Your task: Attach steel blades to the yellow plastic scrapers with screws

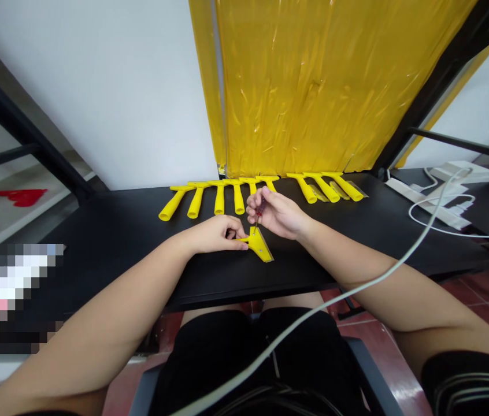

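My left hand [222, 234] is closed around the handle of a yellow scraper [260, 248], whose wide head points right and carries a thin blade along its edge. Small screws show on the head. Pinched in my right hand [277, 212] is a screwdriver [259, 212] with a red handle. Its thin shaft points down, and the tip meets the scraper head near the upper screw. Behind my hands stands a row of yellow scraper handles [219, 199], partly hidden by my right fingers. Farther right, several yellow scrapers [326, 188] lie with clear blade pieces beside them.
The black table [140, 254] holds everything. White power strips [426, 199] with cables lie at its right end. A pale cable [357, 289] hangs across the view before my right forearm. Yellow plastic film [305, 86] covers the panel behind. A red object [21, 197] lies on a shelf at left.
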A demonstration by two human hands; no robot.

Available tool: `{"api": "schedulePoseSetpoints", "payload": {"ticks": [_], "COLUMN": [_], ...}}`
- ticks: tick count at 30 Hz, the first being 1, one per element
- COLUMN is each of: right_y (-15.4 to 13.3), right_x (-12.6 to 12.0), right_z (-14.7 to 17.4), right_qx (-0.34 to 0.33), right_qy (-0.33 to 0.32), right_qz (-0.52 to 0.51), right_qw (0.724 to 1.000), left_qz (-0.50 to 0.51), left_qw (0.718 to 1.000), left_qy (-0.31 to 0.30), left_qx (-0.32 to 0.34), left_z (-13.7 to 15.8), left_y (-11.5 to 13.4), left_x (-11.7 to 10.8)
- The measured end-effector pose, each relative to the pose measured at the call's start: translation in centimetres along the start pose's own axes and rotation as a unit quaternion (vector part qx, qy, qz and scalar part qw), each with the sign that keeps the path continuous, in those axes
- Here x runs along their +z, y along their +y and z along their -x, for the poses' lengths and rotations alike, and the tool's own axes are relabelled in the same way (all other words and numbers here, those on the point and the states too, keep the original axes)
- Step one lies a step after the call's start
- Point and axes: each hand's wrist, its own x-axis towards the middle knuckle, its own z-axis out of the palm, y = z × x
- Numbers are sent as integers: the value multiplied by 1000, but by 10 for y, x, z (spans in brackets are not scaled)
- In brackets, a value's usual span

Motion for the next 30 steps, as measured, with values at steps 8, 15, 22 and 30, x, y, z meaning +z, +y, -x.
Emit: {"api": "schedulePoseSetpoints", "payload": {"ticks": [8, 15, 22, 30], "right_y": [2, 0, -10, -28], "right_x": [2, 0, -3, -7], "right_z": [2, 0, 0, 0], "right_qx": [-4, 33, 17, -30], "right_qy": [-13, 8, 50, 167], "right_qz": [-30, -7, -37, 82], "right_qw": [999, 999, 998, 982], "left_qz": [2, -9, -39, -37], "left_qw": [1000, 1000, 999, 999], "left_qy": [3, -1, -7, 13], "left_qx": [-11, -15, -1, 6], "left_z": [0, 1, 3, 9], "left_y": [-1, 0, 1, 6], "left_x": [0, 0, -3, -11]}}
